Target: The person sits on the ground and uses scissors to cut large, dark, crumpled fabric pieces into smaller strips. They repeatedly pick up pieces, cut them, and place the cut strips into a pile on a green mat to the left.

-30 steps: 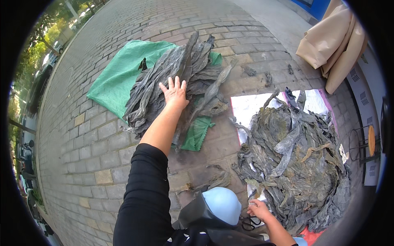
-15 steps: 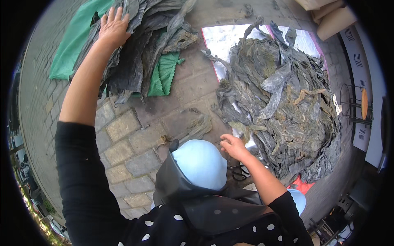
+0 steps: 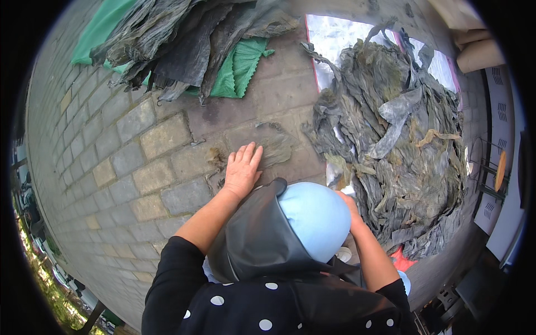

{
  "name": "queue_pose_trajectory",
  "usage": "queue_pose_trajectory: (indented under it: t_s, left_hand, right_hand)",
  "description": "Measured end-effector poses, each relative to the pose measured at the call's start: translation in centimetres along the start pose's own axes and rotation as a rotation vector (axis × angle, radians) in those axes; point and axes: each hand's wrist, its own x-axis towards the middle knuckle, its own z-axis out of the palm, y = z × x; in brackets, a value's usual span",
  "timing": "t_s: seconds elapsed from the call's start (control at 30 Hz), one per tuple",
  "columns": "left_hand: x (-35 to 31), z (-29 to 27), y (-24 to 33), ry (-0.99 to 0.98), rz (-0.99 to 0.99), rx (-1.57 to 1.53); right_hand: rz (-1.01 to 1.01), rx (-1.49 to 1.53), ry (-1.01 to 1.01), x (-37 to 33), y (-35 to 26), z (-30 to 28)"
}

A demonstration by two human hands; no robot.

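Note:
My left hand (image 3: 242, 170) is open, its fingers stretched out over the paving in front of my knees and nothing held. Just beyond its fingertips lies a thin, see-through greenish-brown sheet (image 3: 273, 144), which looks like dried kelp. My right hand (image 3: 349, 207) is beside my light-blue covered knee (image 3: 315, 220), close to the near left edge of a large pile of dried kelp-like sheets (image 3: 405, 162). The knee hides most of its fingers, so any hold is out of sight. A dark apron (image 3: 245, 240) drapes over my lap.
At the far left, more dark sheets (image 3: 184, 50) are heaped on a green sack (image 3: 243, 67). White sacking (image 3: 340, 39) lies under the right pile. Brown rolled material (image 3: 480, 54) stands at the far right, and a red scrap (image 3: 401, 259) shows near me. Brick paving (image 3: 134, 162) spreads left.
My left hand has come back from the far left heap to the paving before my knees. My right hand has drawn nearer to me, behind the knee. The whole view has shifted.

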Motion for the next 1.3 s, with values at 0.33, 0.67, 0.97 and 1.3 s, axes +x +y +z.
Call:
queue_pose_trajectory:
  t_s: [0.33,0.67,0.97,1.3]
  left_hand:
    - [-5.4,-3.4,-11.9,0.026,-0.609,-0.768]
    - [3.6,-17.9,-9.8,0.392,-0.236,-0.391]
    - [14.4,-19.9,-4.6,0.455,0.329,0.009]
    - [-4.5,-5.9,-9.4,-0.621,0.427,0.42]
  right_hand:
    - [-0.125,-0.059,-0.083,1.7,-2.1,2.3]
    - [-0.231,-0.822,0.165,8.1,-13.1,6.3]
    - [-0.861,-0.056,-0.57,7.0,-14.8,12.2]
    - [-0.497,-0.101,-0.394,1.7,-3.1,3.1]
